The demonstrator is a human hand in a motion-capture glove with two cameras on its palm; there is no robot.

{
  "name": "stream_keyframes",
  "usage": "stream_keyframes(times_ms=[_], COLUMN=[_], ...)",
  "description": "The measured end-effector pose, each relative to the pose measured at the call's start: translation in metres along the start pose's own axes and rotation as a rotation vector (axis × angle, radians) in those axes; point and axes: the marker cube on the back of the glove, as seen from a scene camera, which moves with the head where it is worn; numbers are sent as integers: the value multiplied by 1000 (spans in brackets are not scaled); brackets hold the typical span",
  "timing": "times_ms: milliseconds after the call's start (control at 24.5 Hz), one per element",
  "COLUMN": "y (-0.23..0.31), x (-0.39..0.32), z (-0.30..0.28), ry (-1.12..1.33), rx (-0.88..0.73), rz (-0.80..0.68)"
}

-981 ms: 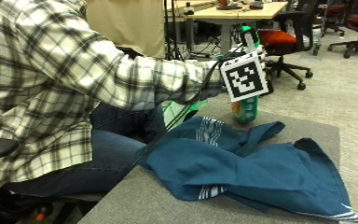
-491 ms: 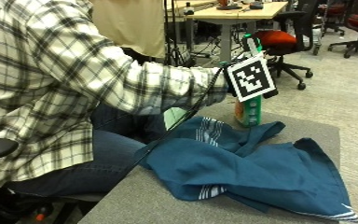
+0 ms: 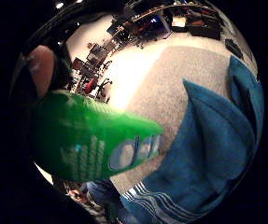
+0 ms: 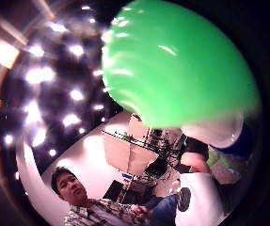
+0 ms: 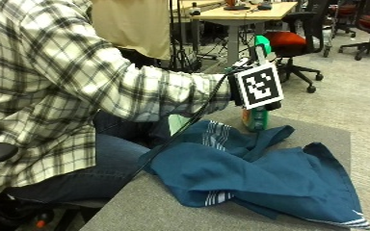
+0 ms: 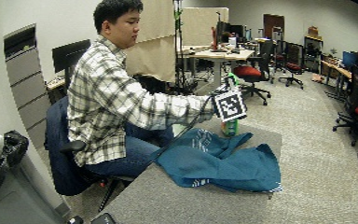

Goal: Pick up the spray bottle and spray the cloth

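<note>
The right hand seems to grip the upright spray bottle, its fingers mostly hidden, and the blue cloth lies just below and beside it.

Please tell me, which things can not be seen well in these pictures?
- Right hand: outside view, the marker cube covers the fingers.
- Spray bottle: the hand and cube hide its middle; the nozzle direction is unclear.
- Bottle label: little finger side palm view, too blurred to read.
- Cloth: outside view, cut off at the bottom edge.
</note>
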Motion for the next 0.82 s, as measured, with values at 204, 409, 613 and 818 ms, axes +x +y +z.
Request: stream_keyframes(times_ms=[204,409,613,818], y=[15,38,105,208], x=[4,-10,-41,-71], z=[-6,-29,-90,-169], ry=[27,230,582,870], rx=[-48,-51,-159,-171], rz=[14,13,53,70])
